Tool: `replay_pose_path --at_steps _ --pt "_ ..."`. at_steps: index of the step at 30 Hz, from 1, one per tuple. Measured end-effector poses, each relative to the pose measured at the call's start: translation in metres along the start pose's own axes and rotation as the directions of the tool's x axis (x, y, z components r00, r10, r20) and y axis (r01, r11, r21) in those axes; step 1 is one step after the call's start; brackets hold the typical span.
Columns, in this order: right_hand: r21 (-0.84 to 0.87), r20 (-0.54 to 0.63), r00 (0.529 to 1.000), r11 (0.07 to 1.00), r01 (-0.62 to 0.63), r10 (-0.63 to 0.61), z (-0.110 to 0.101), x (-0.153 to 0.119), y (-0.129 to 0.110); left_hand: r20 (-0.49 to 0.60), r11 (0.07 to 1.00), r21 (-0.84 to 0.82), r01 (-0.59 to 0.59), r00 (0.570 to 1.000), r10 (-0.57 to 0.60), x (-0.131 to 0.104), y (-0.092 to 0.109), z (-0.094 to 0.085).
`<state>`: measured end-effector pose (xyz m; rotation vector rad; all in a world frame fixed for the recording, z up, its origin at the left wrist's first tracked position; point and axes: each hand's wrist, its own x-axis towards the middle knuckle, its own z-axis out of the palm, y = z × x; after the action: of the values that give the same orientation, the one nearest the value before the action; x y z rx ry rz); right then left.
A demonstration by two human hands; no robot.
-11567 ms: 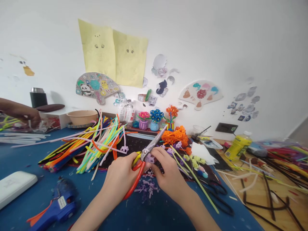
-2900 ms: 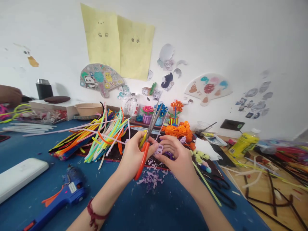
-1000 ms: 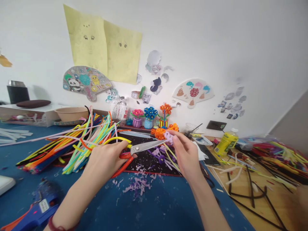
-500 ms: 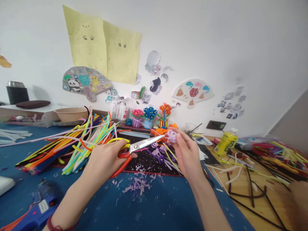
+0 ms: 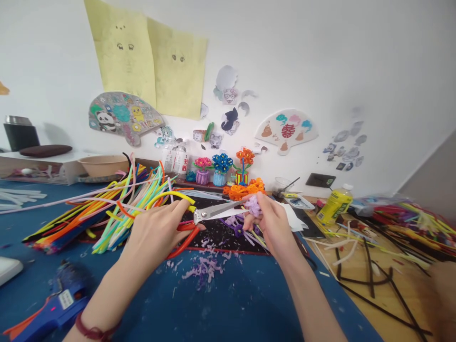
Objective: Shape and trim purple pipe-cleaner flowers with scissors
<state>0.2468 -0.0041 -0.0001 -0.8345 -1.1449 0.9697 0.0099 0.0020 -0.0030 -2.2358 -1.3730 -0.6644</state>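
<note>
My left hand (image 5: 162, 228) is closed round the handles of a pair of scissors (image 5: 217, 209), one red and one yellow. The blades are slightly parted and point right, their tips at a small light-purple pipe-cleaner flower (image 5: 253, 205). That flower is pinched between the thumb and fingers of my right hand (image 5: 272, 221). Below and behind it, more purple flowers (image 5: 238, 230) with pale stems lie on a black tray (image 5: 210, 237). Purple clippings (image 5: 204, 273) are scattered on the blue table in front of the tray.
Bundled pipe cleaners (image 5: 124, 209) lie at left, with a blue hot glue gun (image 5: 67, 299) nearer me. Behind stand small potted pipe-cleaner flowers (image 5: 220, 171) and orange flowers (image 5: 245, 190). At right are a yellow bottle (image 5: 335, 204), black strips (image 5: 370, 285) and a blurred hand (image 5: 443, 289).
The scissor blades have parted and their tips have come up to the purple flower. My right hand has turned the flower and dipped slightly. The camera view has shifted a little.
</note>
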Motion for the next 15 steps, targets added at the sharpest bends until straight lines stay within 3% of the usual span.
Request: replay_pose_path --at_steps 15 --pt "-0.09 -0.011 0.995 0.991 -0.099 0.098 0.0025 -0.0055 -0.0043 -0.039 0.998 0.043 -0.052 0.998 0.054 -0.0029 -0.0002 0.0035"
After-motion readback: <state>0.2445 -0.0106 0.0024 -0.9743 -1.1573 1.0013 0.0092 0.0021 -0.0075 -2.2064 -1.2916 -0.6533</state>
